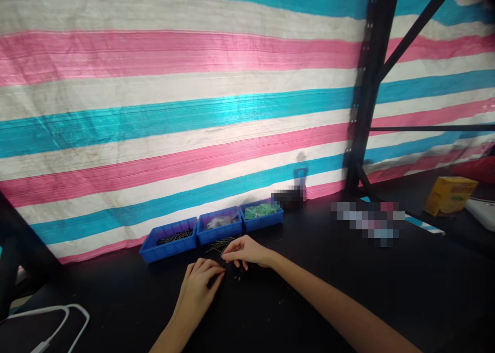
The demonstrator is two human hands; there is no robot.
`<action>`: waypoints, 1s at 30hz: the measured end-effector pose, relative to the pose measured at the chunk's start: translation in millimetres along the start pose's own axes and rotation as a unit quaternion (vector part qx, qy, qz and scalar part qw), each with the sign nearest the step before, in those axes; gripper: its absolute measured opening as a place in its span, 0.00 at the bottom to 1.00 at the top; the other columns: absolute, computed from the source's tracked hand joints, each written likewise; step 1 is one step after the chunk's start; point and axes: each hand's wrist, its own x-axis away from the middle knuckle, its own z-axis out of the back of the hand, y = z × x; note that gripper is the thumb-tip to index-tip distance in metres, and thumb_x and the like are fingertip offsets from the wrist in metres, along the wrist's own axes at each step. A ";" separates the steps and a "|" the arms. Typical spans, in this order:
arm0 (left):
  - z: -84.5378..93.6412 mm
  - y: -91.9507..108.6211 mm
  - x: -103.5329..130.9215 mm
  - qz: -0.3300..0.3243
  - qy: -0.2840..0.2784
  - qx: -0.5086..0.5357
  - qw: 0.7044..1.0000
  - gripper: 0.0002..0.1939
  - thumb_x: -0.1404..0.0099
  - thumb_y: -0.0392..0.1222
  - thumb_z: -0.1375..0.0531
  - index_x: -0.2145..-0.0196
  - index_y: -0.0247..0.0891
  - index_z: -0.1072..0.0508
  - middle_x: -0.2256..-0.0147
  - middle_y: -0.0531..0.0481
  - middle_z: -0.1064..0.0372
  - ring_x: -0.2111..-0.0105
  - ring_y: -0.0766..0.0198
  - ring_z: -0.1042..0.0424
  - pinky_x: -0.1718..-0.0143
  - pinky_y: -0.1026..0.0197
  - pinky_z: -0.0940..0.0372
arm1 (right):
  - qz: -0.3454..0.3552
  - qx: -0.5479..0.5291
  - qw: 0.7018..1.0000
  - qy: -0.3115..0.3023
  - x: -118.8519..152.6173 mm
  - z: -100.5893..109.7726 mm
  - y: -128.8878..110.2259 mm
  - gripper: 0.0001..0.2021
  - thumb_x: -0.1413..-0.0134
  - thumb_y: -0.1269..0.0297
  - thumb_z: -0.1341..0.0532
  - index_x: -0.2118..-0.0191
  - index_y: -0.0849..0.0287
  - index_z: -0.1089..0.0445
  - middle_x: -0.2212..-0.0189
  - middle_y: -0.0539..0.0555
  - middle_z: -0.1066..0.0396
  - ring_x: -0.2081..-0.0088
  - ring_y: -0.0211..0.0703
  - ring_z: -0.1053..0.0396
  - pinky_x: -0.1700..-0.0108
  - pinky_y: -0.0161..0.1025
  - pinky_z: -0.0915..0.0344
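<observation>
My left hand point(201, 281) is low over the black tabletop, its thumb and forefinger pinched together; whatever lies between them is too small to make out. Just to the right, my right hand point(245, 252) also has thumb and forefinger closed, with the other fingers curled loosely. Its fingertips are close to the left hand's, and anything in them is too small to name. Behind the right hand lies a loose bunch of thin dark sticks point(219, 244). Tiny pale bits point(237, 278) are scattered on the table below the right hand.
Three blue trays stand behind my hands: one with dark thin pieces point(175, 237), one with clear plastic bags point(222, 220), one with green packets point(261, 211). A yellow box point(450, 195) is at right, a white cable point(64, 312) at left. A black metal post point(363, 95) rises behind.
</observation>
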 end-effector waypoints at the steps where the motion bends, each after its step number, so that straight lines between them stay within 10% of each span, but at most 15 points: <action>1: 0.1 -0.3 0.2 0.004 0.003 0.000 1.000 0.10 0.38 0.43 0.48 0.67 0.45 0.27 0.65 0.51 0.28 0.63 0.59 0.33 0.63 0.56 0.41 | 0.000 -0.001 1.000 0.001 -0.2 0.0 0.3 0.19 0.61 0.53 0.34 0.67 0.65 0.27 0.80 0.48 0.34 0.83 0.27 0.41 0.87 0.24 0.44; 30: -3.9 -0.4 3.3 0.019 0.134 0.062 0.989 0.10 0.36 0.43 0.49 0.58 0.43 0.34 0.64 0.51 0.31 0.64 0.60 0.33 0.63 0.58 0.39 | -0.014 0.005 1.000 0.002 0.0 -0.2 -0.8 0.20 0.60 0.55 0.35 0.61 0.63 0.28 0.78 0.48 0.33 0.82 0.28 0.39 0.85 0.25 0.43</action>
